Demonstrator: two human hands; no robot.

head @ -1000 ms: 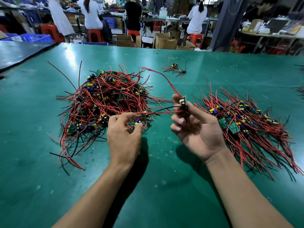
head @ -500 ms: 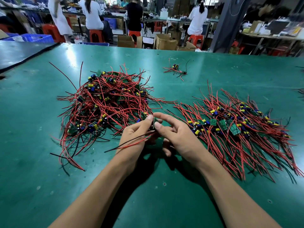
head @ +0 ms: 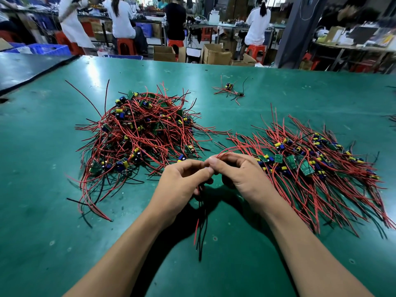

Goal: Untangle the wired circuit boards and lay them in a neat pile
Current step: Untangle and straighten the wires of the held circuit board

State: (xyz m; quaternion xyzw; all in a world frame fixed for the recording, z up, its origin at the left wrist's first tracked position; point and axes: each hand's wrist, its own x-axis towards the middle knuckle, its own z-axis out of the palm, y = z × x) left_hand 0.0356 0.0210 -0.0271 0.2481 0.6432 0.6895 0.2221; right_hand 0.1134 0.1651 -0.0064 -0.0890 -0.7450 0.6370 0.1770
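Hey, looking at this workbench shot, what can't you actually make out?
Head view only:
1. The held board: covered by the fingers of the left hand and right hand. Only its hanging wires show below.
2. Boards deep in the tangled heap: buried under red wires, so they can't be counted.
3. Print on boards in the neat pile: too small.
4. Stray wires at the right edge: cut off by the frame.

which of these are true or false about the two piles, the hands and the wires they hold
1. The tangled pile lies left of the neat pile. True.
2. Both hands rest flat on the table. False: the left hand and right hand are raised, fingers pinching wires.
3. The wires hang below the hands. True.
4. The neat pile is mostly black wire. False: mostly red.
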